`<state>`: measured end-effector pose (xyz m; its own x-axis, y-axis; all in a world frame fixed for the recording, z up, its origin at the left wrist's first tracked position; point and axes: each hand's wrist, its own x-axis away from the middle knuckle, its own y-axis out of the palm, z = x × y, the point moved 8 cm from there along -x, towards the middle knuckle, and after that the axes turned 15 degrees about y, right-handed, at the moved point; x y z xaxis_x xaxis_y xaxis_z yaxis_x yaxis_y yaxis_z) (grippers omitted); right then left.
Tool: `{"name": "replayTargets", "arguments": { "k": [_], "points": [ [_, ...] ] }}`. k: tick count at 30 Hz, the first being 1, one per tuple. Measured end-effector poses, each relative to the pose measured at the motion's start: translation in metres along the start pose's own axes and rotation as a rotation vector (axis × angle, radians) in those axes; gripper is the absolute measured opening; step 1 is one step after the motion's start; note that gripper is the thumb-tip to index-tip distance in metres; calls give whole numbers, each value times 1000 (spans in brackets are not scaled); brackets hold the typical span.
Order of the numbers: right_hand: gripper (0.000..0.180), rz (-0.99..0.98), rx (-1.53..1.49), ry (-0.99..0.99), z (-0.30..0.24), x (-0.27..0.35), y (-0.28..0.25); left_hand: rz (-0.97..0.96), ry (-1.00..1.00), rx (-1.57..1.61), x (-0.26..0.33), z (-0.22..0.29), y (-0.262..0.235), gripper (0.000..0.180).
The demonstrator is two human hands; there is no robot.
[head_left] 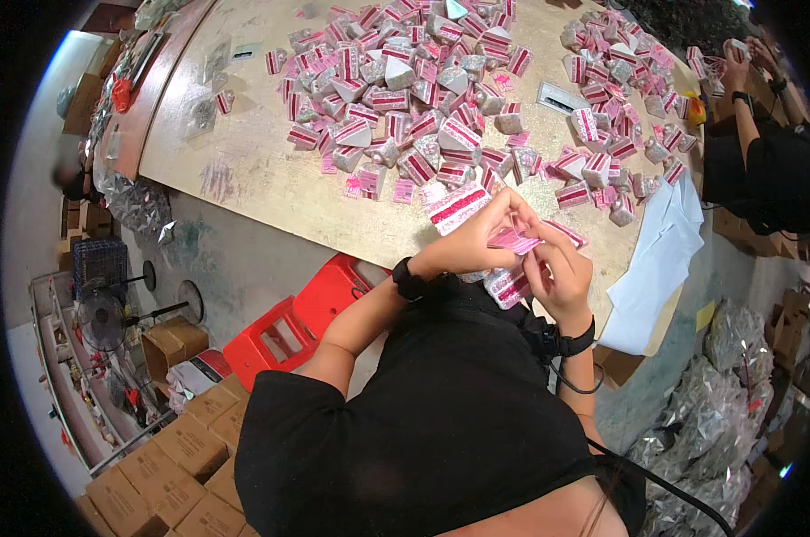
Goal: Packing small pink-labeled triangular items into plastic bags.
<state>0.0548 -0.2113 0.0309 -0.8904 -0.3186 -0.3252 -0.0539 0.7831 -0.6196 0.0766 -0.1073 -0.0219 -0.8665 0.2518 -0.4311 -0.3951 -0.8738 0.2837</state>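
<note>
Near the table's front edge, my left hand is closed on a small pink card tag, thumb below and fingers above. My right hand meets it from the other side, its fingers pinched at the tag's edge. Just under the hands hangs a cake-slice-shaped piece with pink and white layers; whether the tag is joined to it I cannot tell. Another wrapped cake slice lies right beside my left hand's knuckles. Both wrists wear black bands.
A big heap of similar cake slices with pink tags covers the table, and a second heap lies to the right. White sheets hang over the right edge. A red stool stands left. Another person's hand works at far right.
</note>
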Motion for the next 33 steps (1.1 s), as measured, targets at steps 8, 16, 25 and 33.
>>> {"name": "replayTargets", "arguments": {
  "k": [8, 16, 25, 33],
  "points": [
    [15, 91, 58, -48, -4, 2, -7, -164, -328, 52, 6, -16, 9, 26],
    [13, 73, 102, 180, 11, 0, -13, -111, -371, 97, 4, -20, 5, 23],
    [12, -303, -70, 424, 69, 31, -7, 103, -344, -56, 9, -37, -26, 21],
    [11, -401, -209, 848, 104, 59, -6, 82, -326, -339, 12, -47, -39, 21]
  ]
}}
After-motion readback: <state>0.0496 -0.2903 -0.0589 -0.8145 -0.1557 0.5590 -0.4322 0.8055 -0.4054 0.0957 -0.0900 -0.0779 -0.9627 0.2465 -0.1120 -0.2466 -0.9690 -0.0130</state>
